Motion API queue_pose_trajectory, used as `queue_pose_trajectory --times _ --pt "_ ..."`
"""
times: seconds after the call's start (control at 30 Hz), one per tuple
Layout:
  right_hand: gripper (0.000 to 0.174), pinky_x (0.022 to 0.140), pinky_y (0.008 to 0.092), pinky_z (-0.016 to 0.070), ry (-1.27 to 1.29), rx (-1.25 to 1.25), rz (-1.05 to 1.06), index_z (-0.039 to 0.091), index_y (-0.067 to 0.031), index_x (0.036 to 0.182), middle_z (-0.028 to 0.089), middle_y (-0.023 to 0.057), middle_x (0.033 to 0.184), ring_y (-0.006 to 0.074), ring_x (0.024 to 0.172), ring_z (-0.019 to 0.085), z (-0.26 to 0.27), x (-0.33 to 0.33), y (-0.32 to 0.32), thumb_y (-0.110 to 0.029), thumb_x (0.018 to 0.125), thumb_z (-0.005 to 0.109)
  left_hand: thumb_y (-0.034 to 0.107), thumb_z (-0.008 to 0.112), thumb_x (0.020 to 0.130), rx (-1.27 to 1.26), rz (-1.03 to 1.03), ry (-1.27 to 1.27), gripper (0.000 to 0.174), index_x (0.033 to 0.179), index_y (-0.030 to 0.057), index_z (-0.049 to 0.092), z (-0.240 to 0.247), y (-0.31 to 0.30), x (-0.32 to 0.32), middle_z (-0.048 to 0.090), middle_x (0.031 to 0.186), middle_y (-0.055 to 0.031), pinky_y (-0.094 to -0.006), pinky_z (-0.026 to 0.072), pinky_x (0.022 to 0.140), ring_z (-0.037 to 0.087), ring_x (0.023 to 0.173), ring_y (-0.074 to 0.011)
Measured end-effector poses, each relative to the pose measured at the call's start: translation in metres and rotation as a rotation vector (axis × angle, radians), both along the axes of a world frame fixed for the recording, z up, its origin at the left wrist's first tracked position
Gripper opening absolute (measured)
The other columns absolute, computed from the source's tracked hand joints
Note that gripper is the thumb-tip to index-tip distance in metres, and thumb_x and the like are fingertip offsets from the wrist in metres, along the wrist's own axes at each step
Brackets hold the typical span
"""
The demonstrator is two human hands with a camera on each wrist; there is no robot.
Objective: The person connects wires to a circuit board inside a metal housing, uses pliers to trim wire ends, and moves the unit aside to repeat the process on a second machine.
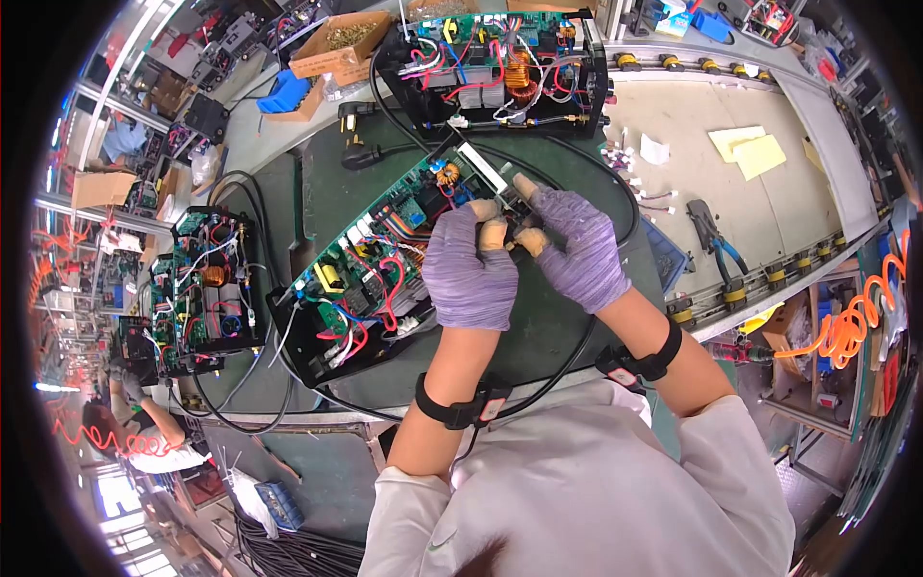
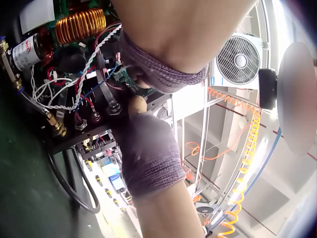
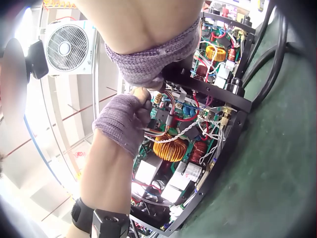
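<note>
An opened device [image 1: 385, 240] with a black chassis, green boards and coloured wires lies diagonally on the green bench mat. At its upper right end, the left hand [image 1: 471, 264], in a purple fingerless glove, has curled fingers gripping near the end panel [image 3: 208, 91]. Beside it the right hand [image 1: 582, 245], gloved alike, pinches the same end between thumb and forefinger. Both hands' fingertips are close together; the small part between them is mostly hidden. In the left wrist view, an orange copper coil [image 2: 80, 26] and twisted white wires sit inside the device.
A second opened device [image 1: 495, 77] stands behind, and another [image 1: 212, 288] at the left. Black cables [image 1: 625, 192] loop around the mat. Pliers [image 1: 713, 236], yellow papers [image 1: 760, 156] and small connectors lie on the right-hand surface. A blue tray [image 1: 663, 255] is beside the mat.
</note>
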State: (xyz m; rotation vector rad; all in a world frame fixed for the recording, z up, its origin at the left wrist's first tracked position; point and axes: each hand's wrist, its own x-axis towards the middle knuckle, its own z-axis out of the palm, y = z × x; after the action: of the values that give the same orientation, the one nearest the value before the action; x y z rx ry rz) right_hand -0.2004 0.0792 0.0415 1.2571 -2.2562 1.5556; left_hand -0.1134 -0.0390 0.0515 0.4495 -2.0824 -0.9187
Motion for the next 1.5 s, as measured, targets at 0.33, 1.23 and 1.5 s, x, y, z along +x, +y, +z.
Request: queue_pose_trajectory --times 0.33,1.23,1.5 --pt "0.055 0.086 0.04 0.0526 0.062 -0.005 -0.038 0.059 -0.0052 0.129 0.067 0.0174 0.11 0.0339 0.098 0.065 -0.005 0.003 -0.001 -0.014 0.076 0.072 0.002 0.065 0.085 0.437 0.035 -0.078 0.015 0.1 -0.0017 0.064 0.013 0.014 -0.004 0.067 0.088 -0.012 -0.0302 0.052 0.072 0.066 0.079 -0.019" --pt "0.054 0.082 0.0396 0.053 0.049 0.024 -0.055 0.058 -0.0036 0.128 0.068 0.0169 0.103 0.0331 0.092 0.065 -0.004 0.003 -0.003 -0.012 0.076 0.071 0.005 0.071 0.08 -0.178 0.035 -0.102 0.015 0.095 0.0031 0.072 0.018 0.002 0.008 0.065 0.08 -0.0099 -0.0292 0.0508 0.064 0.064 0.069 -0.0214" --pt "0.053 0.08 0.0405 0.053 0.073 0.051 -0.084 0.059 -0.0029 0.127 0.068 0.0173 0.102 0.0337 0.09 0.064 -0.002 0.006 -0.006 -0.01 0.076 0.07 0.006 0.069 0.08 -0.054 0.004 -0.06 0.013 0.092 0.0027 0.072 0.01 -0.01 -0.002 0.064 0.078 -0.0124 -0.0338 0.0501 0.059 0.063 0.064 -0.026"
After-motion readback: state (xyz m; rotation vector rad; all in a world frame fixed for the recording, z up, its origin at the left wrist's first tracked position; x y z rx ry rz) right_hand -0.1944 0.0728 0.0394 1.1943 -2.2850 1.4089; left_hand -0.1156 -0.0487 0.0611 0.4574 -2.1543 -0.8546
